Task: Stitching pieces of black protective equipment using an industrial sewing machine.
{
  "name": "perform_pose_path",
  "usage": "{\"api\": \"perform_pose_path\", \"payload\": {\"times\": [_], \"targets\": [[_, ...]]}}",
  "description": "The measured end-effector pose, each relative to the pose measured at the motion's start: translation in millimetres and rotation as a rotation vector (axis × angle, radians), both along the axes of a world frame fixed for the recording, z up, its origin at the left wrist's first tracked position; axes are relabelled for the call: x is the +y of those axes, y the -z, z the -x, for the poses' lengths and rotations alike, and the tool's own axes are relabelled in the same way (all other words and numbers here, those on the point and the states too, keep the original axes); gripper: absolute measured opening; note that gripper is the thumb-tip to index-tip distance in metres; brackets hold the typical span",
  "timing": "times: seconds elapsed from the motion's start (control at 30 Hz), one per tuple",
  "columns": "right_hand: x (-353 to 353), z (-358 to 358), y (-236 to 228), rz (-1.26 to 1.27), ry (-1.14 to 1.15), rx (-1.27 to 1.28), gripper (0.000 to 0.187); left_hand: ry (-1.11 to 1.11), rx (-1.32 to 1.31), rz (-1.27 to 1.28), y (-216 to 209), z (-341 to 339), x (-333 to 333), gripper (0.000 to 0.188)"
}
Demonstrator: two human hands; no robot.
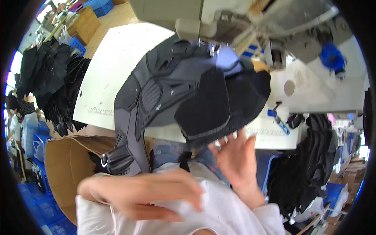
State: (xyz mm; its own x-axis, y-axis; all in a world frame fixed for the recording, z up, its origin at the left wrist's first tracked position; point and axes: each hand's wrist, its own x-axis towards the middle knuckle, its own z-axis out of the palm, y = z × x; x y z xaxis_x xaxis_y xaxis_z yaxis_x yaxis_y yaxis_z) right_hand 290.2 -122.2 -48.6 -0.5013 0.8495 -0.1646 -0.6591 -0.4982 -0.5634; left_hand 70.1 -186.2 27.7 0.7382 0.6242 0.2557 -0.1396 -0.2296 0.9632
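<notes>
A grey and black moulded fabric piece (156,82), perhaps a bag panel, lies on the white table with its far edge under the sewing machine (274,51). A black padded flap (205,103) rests on its right part. At the flap's near edge is my right hand (238,158), palm up, fingers spread, fingertips at or just under the edge; whether they touch is unclear. My left hand (145,194), blurred by motion, is in front of my body, away from the fabric. Its thumb and fingers look apart, with nothing seen in them. A grey strap end with a metal ring (104,159) hangs off the table's near edge.
A blue-handled tool (279,122) lies on the white table (113,58), right of the fabric. An open cardboard box (64,172) stands at the near left. Stacks of black fabric pieces hang at the left (51,82) and right (297,168).
</notes>
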Motion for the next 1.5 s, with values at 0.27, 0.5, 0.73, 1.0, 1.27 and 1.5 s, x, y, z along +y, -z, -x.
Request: {"api": "perform_pose_path", "payload": {"times": [0.27,0.5,0.73,1.0,1.27,1.5], "targets": [[19,17,-6,-0.098,0.384,-0.222,0.037,-1.298,-0.822,0.521,127,-70,39,0.025],[32,-14,37,-0.406,0.385,-0.766,0.052,-0.773,-0.534,0.700,108,-57,79,0.036],[45,-19,33,-0.021,0.070,-0.137,0.076,-0.983,-0.038,0.237,103,-66,80,0.031],[52,6,43,-0.249,0.365,-0.489,0.068,-1.093,0.003,-0.315,183,-57,-27,0.078],[54,9,57,-0.349,0.499,-0.587,0.068,-1.048,-1.327,0.744,92,-15,-121,0.073],[33,33,61,-0.184,0.452,-0.366,0.070,-1.634,-0.785,0.310,55,36,-105,0.032]]}}
